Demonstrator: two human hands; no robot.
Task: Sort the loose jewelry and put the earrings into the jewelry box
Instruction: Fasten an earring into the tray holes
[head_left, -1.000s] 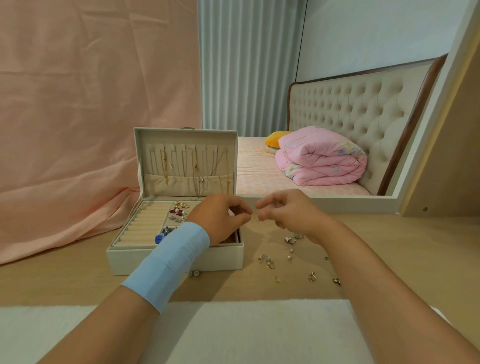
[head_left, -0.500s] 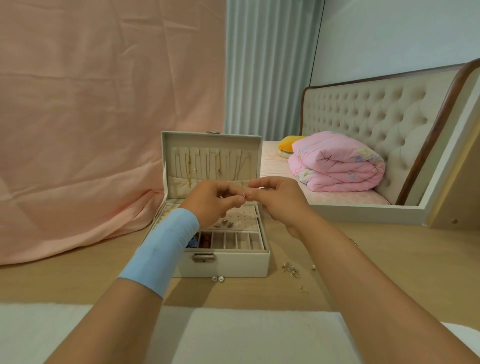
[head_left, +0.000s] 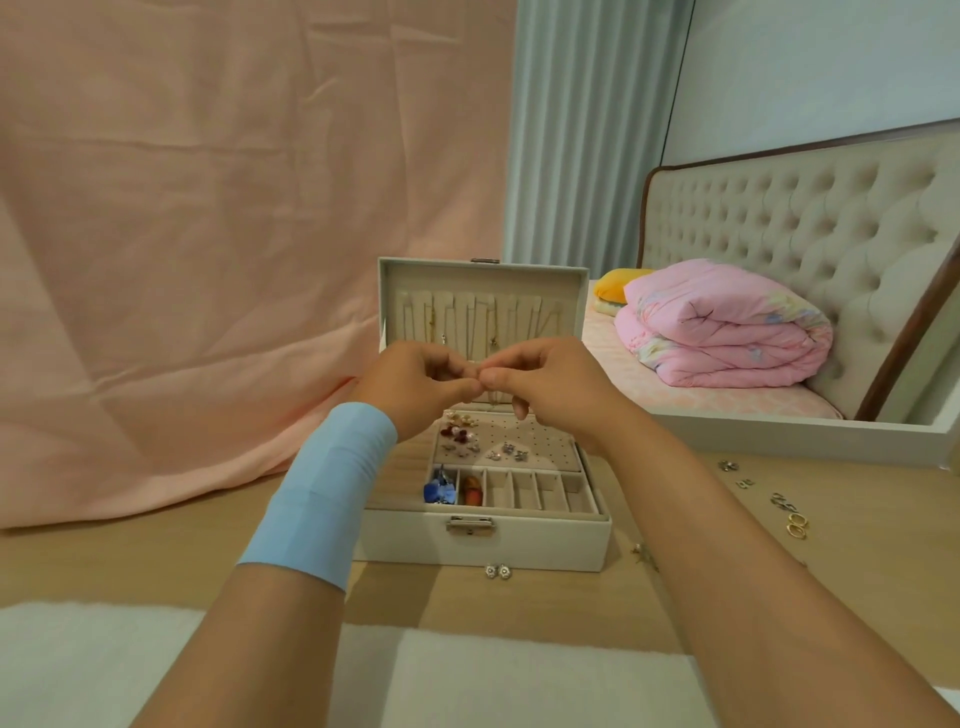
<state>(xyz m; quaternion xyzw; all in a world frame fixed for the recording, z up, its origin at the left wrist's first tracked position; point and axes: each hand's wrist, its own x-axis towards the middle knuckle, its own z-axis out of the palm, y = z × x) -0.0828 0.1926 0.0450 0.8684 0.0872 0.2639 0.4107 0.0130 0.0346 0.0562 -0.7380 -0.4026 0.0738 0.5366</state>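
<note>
left hand and right hand touch curled fingers above jewelry box.

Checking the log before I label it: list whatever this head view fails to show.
- Head view: what the left hand and right hand pinch, covered by fingertips, too small.
- Jewelry box left compartments, behind the left wrist.
- Loose earrings by the box, partly behind the right forearm.

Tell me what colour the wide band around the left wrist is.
Light blue; the wide wrist band shows clearly in the head view.
</note>
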